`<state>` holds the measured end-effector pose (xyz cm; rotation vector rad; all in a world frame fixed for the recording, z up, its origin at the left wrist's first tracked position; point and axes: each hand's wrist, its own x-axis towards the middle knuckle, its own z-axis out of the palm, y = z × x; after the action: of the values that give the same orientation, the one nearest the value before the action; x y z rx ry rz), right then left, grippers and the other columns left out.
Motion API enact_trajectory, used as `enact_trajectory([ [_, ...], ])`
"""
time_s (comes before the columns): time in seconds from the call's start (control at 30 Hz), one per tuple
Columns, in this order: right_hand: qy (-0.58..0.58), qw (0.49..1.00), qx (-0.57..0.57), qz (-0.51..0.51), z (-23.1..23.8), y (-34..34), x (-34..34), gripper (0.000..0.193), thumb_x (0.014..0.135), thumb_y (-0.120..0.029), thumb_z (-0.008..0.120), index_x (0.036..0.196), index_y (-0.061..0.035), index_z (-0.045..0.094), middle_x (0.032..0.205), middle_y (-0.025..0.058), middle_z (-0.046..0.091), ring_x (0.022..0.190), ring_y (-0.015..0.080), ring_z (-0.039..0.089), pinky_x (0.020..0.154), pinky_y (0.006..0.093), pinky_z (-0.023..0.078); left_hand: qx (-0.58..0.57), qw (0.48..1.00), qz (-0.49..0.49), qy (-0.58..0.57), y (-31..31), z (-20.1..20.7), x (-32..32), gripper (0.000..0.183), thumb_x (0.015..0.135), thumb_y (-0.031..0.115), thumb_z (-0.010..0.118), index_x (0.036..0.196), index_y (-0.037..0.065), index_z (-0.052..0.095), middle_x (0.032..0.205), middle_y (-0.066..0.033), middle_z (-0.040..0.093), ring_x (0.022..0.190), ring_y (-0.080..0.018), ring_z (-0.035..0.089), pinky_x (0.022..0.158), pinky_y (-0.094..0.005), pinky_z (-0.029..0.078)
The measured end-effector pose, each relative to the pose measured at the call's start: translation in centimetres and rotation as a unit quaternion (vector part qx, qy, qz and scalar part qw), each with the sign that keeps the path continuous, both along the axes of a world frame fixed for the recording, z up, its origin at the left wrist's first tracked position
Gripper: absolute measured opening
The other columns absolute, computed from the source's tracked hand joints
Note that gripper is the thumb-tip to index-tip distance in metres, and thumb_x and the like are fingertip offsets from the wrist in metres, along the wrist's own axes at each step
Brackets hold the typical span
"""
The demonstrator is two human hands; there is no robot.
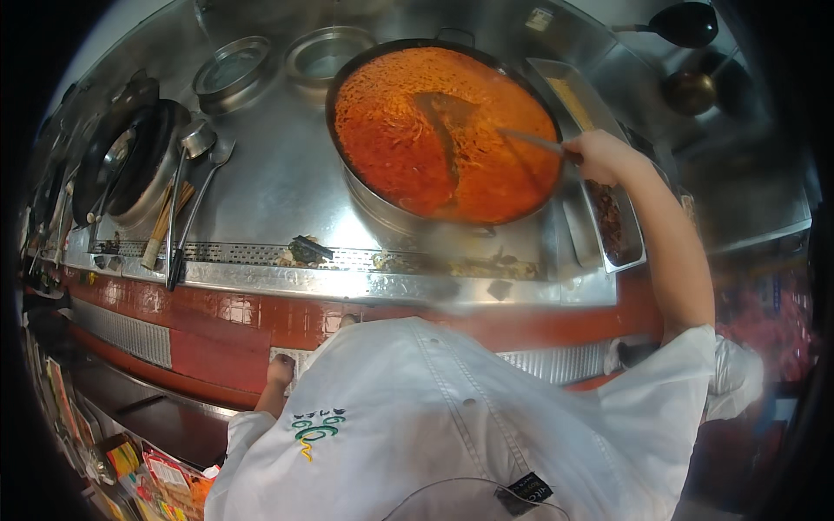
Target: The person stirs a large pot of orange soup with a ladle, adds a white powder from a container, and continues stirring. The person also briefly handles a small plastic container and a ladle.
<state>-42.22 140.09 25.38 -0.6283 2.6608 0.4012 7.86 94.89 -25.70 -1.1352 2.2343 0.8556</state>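
Note:
A large dark wok (333,130) holds orange-red, oily liquid (391,165) with fine bits floating over it. A darker streak curves through the middle of its surface. My right hand (598,156), at the wok's right rim, is closed round the handle of a long metal cooking utensil (530,139). The utensil's far end dips into the liquid, so its shape is hidden. Down by my left side, away from the stove, my left hand (281,370) looks loosely curled, and nothing shows in it.
Along the steel stove top (278,174) stand two round metal rings (231,74) and a black wok (165,122) at left. A ladle (196,137), a serving spoon (221,154) and a bamboo brush (161,230) lie nearby. A long tray (617,230) of dark red food borders the right.

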Motion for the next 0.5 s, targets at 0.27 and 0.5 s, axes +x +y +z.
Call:
enact_trajectory([
  [0.27,-0.01,0.999,-0.004,0.035,2.3,3.4,3.7,0.056,0.072,-0.005,0.064,0.127,-0.0097,0.06,0.107,0.0196,0.066,0.097,0.0385,0.063,0.083,0.0413,0.051,0.029,0.999,-0.008,0.021,-0.9,-1.7,-2.7,0.036,0.089,0.034,0.055,0.105,0.005,0.067,0.107,-0.0215,0.067,0.105,-0.0382,0.063,0.09,-0.0436,0.049],
  [0.5,-0.097,0.956,-0.214,-0.175,5.3,7.1,7.7,0.052,0.077,0.001,0.063,0.128,0.0017,0.055,0.097,0.0129,0.066,0.087,0.0154,0.061,0.077,0.0285,0.05,0.045,0.998,-0.015,0.037,-1.9,-3.0,-2.4,0.035,0.087,0.034,0.058,0.103,0.004,0.067,0.105,-0.0211,0.068,0.103,-0.0377,0.064,0.088,-0.0432,0.05],
])
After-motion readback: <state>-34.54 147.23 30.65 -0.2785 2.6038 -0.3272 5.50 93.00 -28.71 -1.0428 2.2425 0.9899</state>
